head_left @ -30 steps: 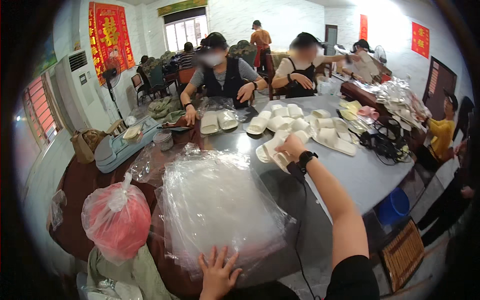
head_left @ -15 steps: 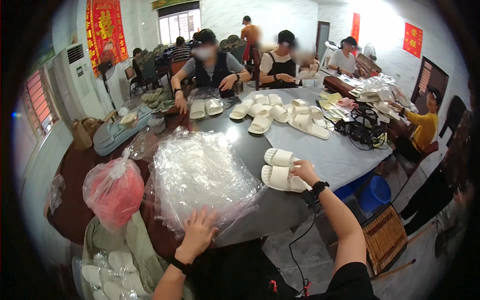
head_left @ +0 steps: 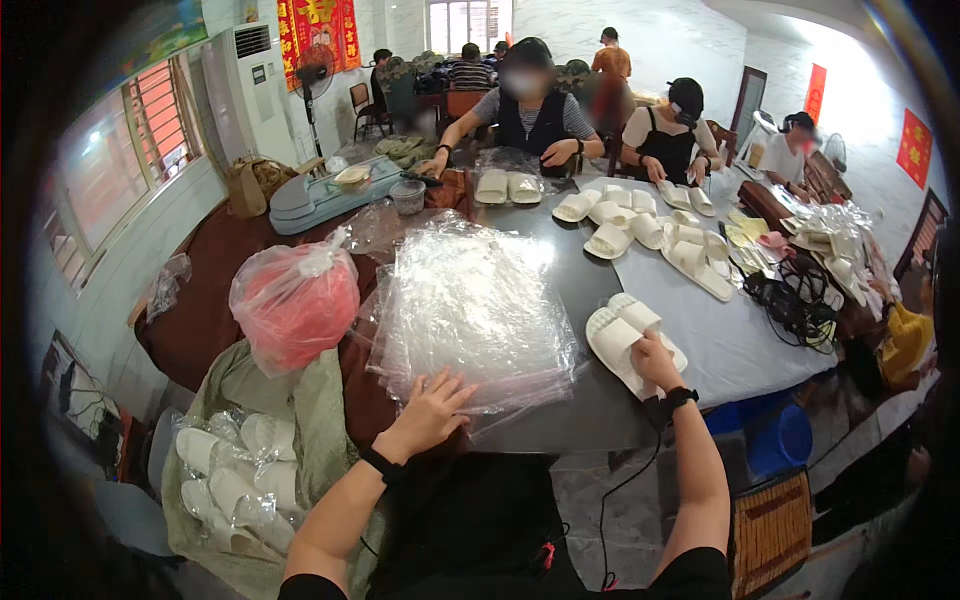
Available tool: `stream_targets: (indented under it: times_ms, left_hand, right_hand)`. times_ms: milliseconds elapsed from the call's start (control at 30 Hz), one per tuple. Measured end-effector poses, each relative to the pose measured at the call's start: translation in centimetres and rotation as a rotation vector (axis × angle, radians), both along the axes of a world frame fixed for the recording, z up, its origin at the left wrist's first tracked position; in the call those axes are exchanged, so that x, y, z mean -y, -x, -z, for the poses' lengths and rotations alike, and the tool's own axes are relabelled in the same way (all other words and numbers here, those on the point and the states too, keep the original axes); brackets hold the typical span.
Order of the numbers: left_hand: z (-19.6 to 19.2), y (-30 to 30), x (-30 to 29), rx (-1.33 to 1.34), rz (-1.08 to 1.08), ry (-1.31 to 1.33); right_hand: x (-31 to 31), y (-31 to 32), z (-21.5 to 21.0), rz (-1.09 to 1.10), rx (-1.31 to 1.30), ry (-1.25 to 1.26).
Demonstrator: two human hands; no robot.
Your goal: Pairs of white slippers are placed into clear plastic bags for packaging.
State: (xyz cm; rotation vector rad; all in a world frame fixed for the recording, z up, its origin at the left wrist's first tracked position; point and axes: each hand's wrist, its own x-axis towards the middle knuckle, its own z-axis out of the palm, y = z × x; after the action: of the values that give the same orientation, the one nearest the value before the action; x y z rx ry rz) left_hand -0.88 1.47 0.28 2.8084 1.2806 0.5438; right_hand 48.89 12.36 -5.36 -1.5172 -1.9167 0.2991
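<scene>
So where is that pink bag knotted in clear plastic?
The knotted pink bag sits on the table's left side, beside the stack of clear plastic sheets under the left hand.

Left arm: comes up from the lower edge, bent, dark band at the wrist
Left hand (head_left: 432, 408): palm down, fingers spread wide and flat
Right arm: reaches straight forward, black watch on the wrist
Right hand (head_left: 655, 360): fingers curled, gripping

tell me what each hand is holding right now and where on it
The right hand grips the pair of white slippers at their near end. The left hand presses on the clear plastic bag stack's near edge.
</scene>
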Motion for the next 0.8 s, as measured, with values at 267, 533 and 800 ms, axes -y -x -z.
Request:
stream_targets:
  times_ms: [267, 533, 800]
  left_hand:
    - [-0.6, -0.6, 1.0, 0.378, -0.24, -0.02]
    - [-1.5, -3.0, 0.3, 0.321, -0.045, 0.098]
    - [1.2, -2.6, 0.5, 0.017, 0.086, 0.205]
  right_hand:
    - [13.5, 6.3, -8.5, 0.028, -0.635, 0.222]
    - [23.4, 10.6, -10.8, -0.182, -0.682, 0.174]
    - [24.0, 12.8, -9.2, -0.232, -0.573, 0.08]
